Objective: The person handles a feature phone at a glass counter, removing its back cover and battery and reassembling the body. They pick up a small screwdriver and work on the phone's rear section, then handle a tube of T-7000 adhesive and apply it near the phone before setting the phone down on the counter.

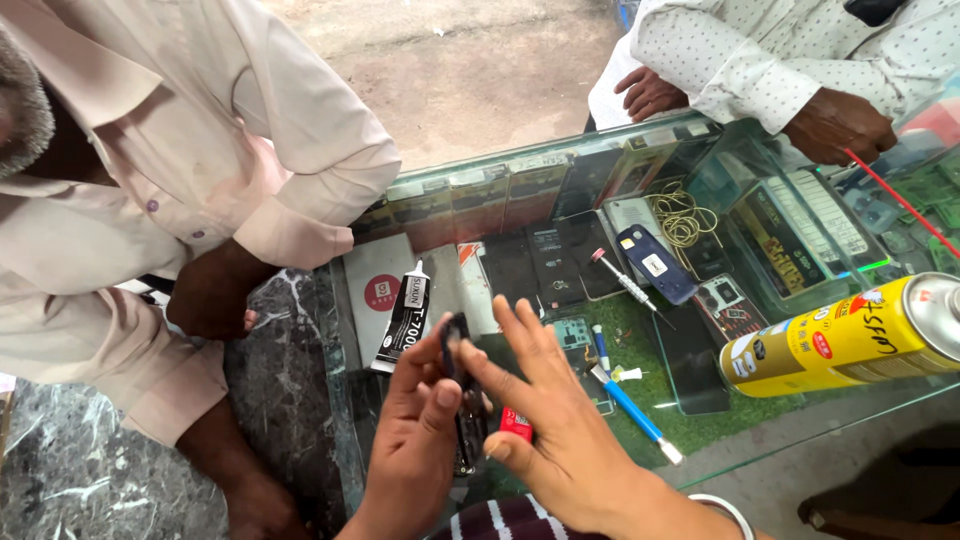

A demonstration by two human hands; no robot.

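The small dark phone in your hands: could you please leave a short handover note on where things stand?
Left hand pinches the small dark phone upright by its edges.
Right hand is open, fingertips on the phone's top; a red item shows under the palm.
Glue tube, blue tool and yellow spray can lie on the glass counter.
Whether any work on the phone is finished cannot be told.

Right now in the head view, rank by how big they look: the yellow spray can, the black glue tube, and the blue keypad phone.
1. yellow spray can, clearly largest, though it lies nearest the camera.
2. black glue tube.
3. blue keypad phone, close to the tube in length, so that order is unsure.
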